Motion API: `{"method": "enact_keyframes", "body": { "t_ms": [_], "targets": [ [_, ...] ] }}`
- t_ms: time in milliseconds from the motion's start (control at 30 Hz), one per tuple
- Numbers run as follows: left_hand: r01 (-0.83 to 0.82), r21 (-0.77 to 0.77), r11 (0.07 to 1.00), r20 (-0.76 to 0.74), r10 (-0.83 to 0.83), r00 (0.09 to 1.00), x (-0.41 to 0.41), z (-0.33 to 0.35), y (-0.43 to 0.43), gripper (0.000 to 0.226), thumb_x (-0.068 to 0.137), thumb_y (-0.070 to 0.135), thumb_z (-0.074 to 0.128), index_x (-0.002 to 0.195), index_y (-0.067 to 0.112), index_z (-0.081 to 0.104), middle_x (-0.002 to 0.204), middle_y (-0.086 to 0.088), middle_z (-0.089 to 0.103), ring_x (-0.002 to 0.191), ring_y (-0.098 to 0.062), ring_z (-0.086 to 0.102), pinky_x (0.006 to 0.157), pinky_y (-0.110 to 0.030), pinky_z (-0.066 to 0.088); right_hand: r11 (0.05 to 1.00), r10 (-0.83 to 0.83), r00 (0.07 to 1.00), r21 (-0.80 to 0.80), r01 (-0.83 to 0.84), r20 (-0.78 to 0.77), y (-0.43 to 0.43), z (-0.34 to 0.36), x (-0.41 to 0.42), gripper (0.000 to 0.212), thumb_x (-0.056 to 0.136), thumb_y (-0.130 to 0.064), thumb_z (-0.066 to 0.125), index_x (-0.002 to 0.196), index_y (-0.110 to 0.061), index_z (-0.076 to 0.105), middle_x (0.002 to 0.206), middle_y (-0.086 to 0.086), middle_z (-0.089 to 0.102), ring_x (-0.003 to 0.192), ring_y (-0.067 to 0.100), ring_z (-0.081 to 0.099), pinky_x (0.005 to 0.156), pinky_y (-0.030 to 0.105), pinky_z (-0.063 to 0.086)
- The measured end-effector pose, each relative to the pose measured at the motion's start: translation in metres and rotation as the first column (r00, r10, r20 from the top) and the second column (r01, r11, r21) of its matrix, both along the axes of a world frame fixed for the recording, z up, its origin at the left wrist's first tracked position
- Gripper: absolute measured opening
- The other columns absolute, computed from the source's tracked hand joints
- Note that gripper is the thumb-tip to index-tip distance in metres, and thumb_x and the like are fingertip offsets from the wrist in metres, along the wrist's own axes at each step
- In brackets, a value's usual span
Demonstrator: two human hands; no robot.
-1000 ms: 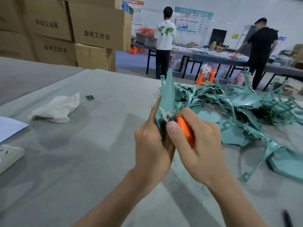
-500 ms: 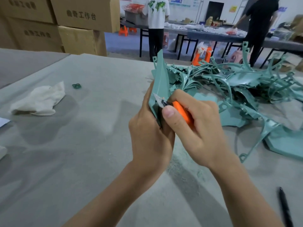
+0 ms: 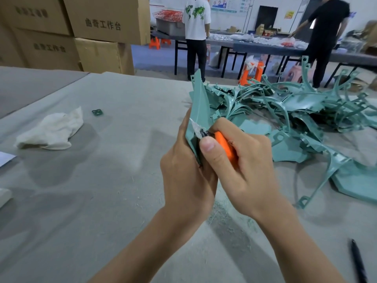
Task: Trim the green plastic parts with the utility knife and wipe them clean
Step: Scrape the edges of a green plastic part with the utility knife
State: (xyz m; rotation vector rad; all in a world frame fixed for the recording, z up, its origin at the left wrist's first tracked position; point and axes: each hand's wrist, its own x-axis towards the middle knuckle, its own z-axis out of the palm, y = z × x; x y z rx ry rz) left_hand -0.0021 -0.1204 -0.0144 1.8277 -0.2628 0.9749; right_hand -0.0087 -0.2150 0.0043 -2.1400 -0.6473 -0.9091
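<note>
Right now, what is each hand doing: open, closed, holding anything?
Left hand: closed around the upright green plastic part.
Right hand: closed around the orange utility knife, blade against the part.

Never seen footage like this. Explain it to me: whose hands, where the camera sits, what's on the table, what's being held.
There is no machine here. A person works bare-handed, and the single camera sits on their head, looking forward and down. The left hand holds a green plastic part upright. The right hand holds an orange utility knife, its blade at the part's edge. On the grey table, a pile of green parts lies to the right and a crumpled white cloth to the left. A small green scrap lies near the cloth, and a black pen at the near right. Cardboard boxes stand behind.
</note>
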Motion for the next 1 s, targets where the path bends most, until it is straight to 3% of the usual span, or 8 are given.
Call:
{"method": "enact_keyframes", "body": {
  "t_ms": [133,233,333,467,533,667,833,1000],
  "targets": [
    [-0.021,0.001,1.000,-0.029,0.021,0.999,-0.004,-0.002,-0.006,0.035,0.099,0.031,0.044,0.113,0.006,0.063,0.080,0.005,0.068,0.075,-0.007,0.054,0.065,0.004,0.030,0.999,-0.047,0.999,0.029,0.046,0.013,-0.009,0.003,0.004,0.043,0.099,-0.043,0.042,0.072,-0.010,0.049,0.053,-0.002,0.036,0.048,0.013,0.039,0.049,0.022,0.027],
    [-0.012,0.021,1.000,-0.051,0.013,0.999,-0.002,-0.005,-0.005,0.027,0.093,0.023,0.055,0.108,0.002,0.063,0.072,0.009,0.063,0.078,-0.011,0.054,0.064,0.002,0.032,1.000,0.009,1.000,0.013,-0.009,0.006,-0.010,0.002,0.003,0.043,0.099,-0.042,0.043,0.072,-0.009,0.049,0.054,-0.001,0.036,0.049,0.015,0.038,0.050,0.023,0.027],
    [0.019,-0.032,0.999,-0.039,-0.020,0.999,0.000,-0.007,-0.001,0.025,0.086,0.020,0.059,0.096,-0.002,0.063,0.061,0.024,0.045,0.068,-0.007,0.057,0.056,-0.007,0.037,0.995,0.097,0.995,0.008,-0.097,0.002,-0.008,0.001,0.002,0.040,0.098,-0.039,0.045,0.072,-0.009,0.047,0.054,-0.002,0.032,0.048,0.013,0.035,0.050,0.022,0.026],
    [0.021,-0.030,0.999,-0.038,-0.022,0.999,-0.004,-0.006,-0.002,0.027,0.085,0.025,0.055,0.097,0.001,0.061,0.060,0.028,0.045,0.064,0.021,0.046,0.059,0.003,0.032,0.989,0.147,0.989,0.029,-0.147,0.004,-0.011,0.001,0.003,0.028,0.097,-0.035,0.046,0.074,-0.018,0.045,0.054,0.001,0.031,0.049,0.013,0.033,0.051,0.020,0.024],
    [0.014,-0.047,0.999,-0.040,-0.016,0.999,-0.006,-0.006,-0.003,0.024,0.083,0.018,0.060,0.102,0.003,0.062,0.062,0.028,0.049,0.065,0.018,0.049,0.060,0.003,0.033,0.985,0.165,0.986,0.041,-0.165,0.003,-0.012,0.001,0.002,0.027,0.097,-0.035,0.047,0.075,-0.019,0.046,0.054,0.001,0.031,0.049,0.013,0.033,0.051,0.019,0.024],
    [-0.013,-0.009,1.000,-0.011,0.012,1.000,-0.008,-0.002,-0.002,0.025,0.084,0.011,0.058,0.103,-0.004,0.064,0.072,0.012,0.057,0.071,-0.002,0.056,0.064,0.005,0.033,0.986,0.157,0.988,0.062,-0.157,0.007,-0.013,-0.001,0.004,0.032,0.097,-0.035,0.047,0.071,-0.016,0.043,0.054,0.000,0.029,0.048,0.013,0.032,0.051,0.019,0.023],
    [-0.006,-0.023,1.000,-0.041,0.005,0.999,-0.009,-0.001,-0.003,0.027,0.087,0.018,0.056,0.104,-0.001,0.064,0.068,0.018,0.051,0.068,0.015,0.049,0.064,0.005,0.032,0.990,0.126,0.992,0.055,-0.127,0.014,-0.011,-0.003,0.005,0.039,0.098,-0.038,0.046,0.070,-0.012,0.043,0.053,0.001,0.030,0.047,0.015,0.033,0.049,0.022,0.024],
    [-0.025,-0.010,1.000,-0.033,0.024,0.999,-0.007,-0.002,-0.003,0.028,0.090,0.019,0.055,0.104,-0.003,0.064,0.070,0.022,0.049,0.069,0.018,0.048,0.065,0.005,0.032,0.993,0.102,0.995,0.065,-0.102,0.008,-0.011,-0.003,0.006,0.039,0.098,-0.039,0.046,0.070,-0.012,0.045,0.054,0.000,0.031,0.048,0.015,0.034,0.050,0.021,0.024]
  ]
}}
